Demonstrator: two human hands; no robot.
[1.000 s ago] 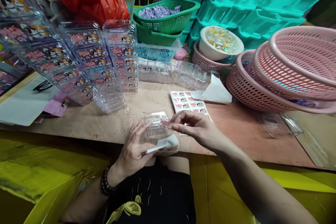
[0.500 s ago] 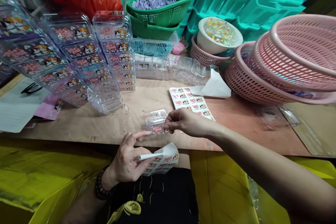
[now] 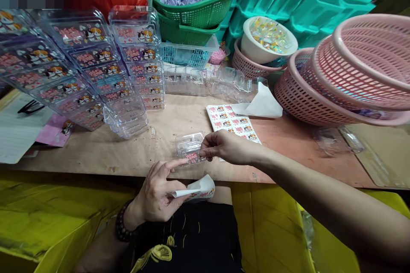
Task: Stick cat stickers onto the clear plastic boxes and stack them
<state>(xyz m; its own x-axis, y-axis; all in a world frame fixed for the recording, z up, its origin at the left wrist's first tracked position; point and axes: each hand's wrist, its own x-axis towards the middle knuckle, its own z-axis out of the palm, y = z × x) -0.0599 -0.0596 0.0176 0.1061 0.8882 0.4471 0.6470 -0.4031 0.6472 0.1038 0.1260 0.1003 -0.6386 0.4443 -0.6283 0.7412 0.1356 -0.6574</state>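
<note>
A small clear plastic box (image 3: 189, 140) lies near the table's front edge, with a pink-lettered sticker (image 3: 191, 158) on its near side. My right hand (image 3: 221, 147) pinches the right end of that sticker. My left hand (image 3: 162, 190) holds a curled sticker sheet (image 3: 205, 187) between thumb and fingers below the table edge, while its index fingertip touches the sticker's left end. Behind my right hand a flat sheet of cat-and-dog stickers (image 3: 232, 121) lies on the table.
Stacks of stickered clear boxes (image 3: 134, 55) rise at the left, beside an unstickered one (image 3: 126, 119). Green baskets (image 3: 188, 36), a white bowl (image 3: 250, 47) and pink baskets (image 3: 307, 89) stand at the back and right. Clear trays (image 3: 188, 83) lie behind the sheet.
My left index finger has moved slightly right onto the sticker's end. The sheet in my left hand has curled and tilted more. My right hand has hardly moved.
</note>
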